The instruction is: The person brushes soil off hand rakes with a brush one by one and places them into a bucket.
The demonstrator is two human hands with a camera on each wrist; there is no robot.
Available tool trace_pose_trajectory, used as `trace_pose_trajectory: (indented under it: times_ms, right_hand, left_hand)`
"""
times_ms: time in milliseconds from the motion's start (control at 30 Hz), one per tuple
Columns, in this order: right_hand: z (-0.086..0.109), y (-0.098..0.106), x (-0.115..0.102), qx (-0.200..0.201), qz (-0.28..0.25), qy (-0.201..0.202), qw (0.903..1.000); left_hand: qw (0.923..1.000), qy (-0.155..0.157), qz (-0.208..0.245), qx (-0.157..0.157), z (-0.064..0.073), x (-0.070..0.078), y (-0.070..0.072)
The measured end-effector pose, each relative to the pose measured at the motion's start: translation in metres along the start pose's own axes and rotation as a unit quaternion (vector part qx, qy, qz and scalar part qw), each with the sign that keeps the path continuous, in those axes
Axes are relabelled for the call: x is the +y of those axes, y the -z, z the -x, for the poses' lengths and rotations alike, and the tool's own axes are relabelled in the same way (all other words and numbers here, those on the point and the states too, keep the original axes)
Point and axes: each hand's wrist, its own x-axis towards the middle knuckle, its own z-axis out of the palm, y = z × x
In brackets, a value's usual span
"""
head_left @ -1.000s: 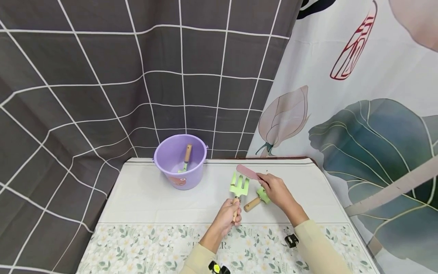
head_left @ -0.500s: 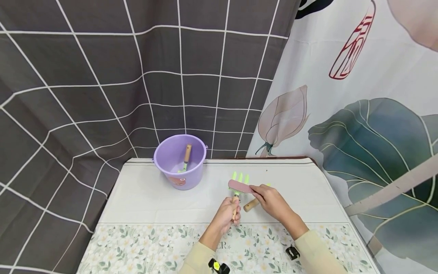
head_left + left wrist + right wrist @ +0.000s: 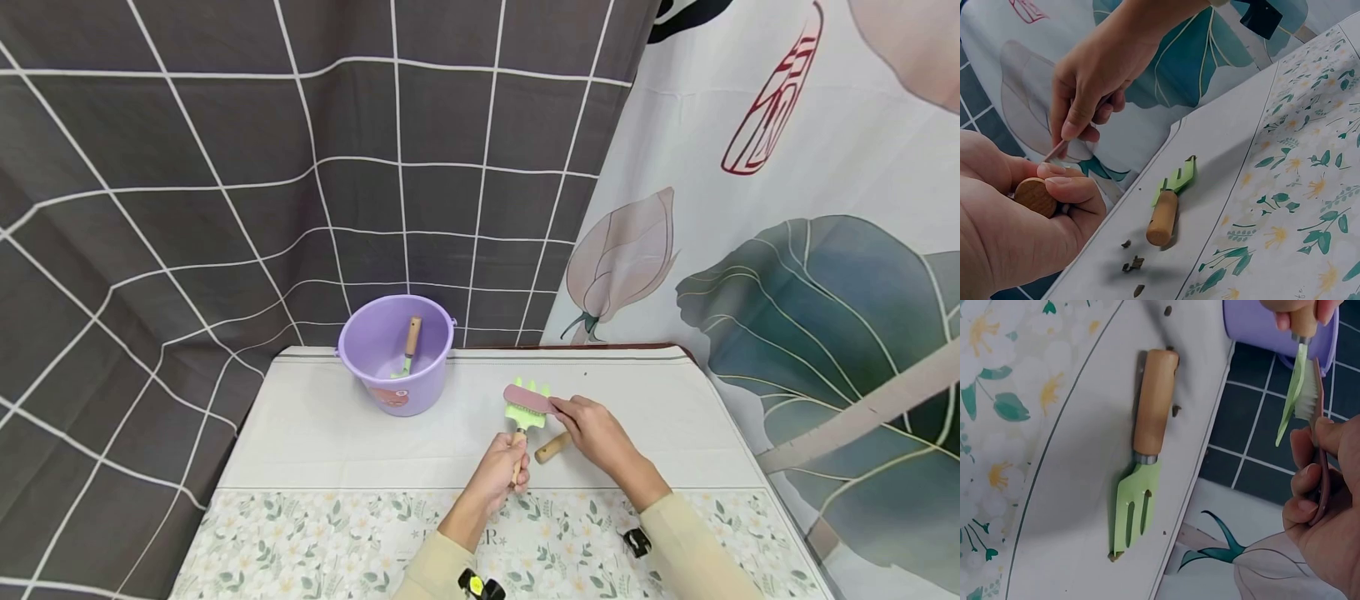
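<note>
My left hand (image 3: pixel 498 468) grips the wooden handle of a green garden hand fork (image 3: pixel 525 418), tines pointing away from me. In my right hand (image 3: pixel 598 432) is a pink-backed brush (image 3: pixel 527 398), pinched by its handle and lying across the fork head. The right wrist view shows its white bristles (image 3: pixel 1307 400) against the green metal. Below my hands, a slotted green hand tool (image 3: pixel 1136 503) with a wooden handle lies on the table, soil bits on its head. My right hand partly hides that tool in the head view.
A purple bucket (image 3: pixel 405 393) stands at the back left of the table (image 3: pixel 300 433). Inside it leans another wooden-handled tool (image 3: pixel 412 337) with a green head. Dark soil crumbs (image 3: pixel 1137 262) are scattered on the white cloth. Curtains hang behind.
The brush has moved left and down from beside the fork's tines onto its head, then slightly up along it. My left hand has kept its grip on the fork, nearly still.
</note>
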Motion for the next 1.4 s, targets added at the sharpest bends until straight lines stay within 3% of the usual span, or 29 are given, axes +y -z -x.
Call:
trace_pose_trajectory:
  times_ms: [567, 933, 1067, 1233, 1400]
  right_hand:
    - [-0.021, 0.001, 0.017, -0.006, 0.019, -0.041, 0.9989]
    - [-0.026, 0.011, 0.022, -0.024, -0.027, -0.082, 0.996]
    - [-0.02, 0.013, 0.02, -0.018, -0.039, -0.067, 0.9969]
    - [-0.009, 0.014, 0.014, -0.014, -0.051, -0.019, 0.9984]
    - [0.0, 0.014, 0.006, -0.041, -0.073, 0.008, 0.9965]
  left_hand:
    - [0.9999, -0.007, -0.012, 0.0, 0.006, 0.001, -0.002]
    - [0.9999, 0.007, -0.013, 0.009, 0.004, 0.001, -0.004]
    - [0.9998, 0.011, -0.011, 0.011, 0.003, 0.0, -0.004]
    - [0.9998, 0.012, -0.006, 0.016, 0.001, 0.0, -0.003]
    - [0.9998, 0.009, -0.003, 0.017, 0.0, 0.0, -0.002]
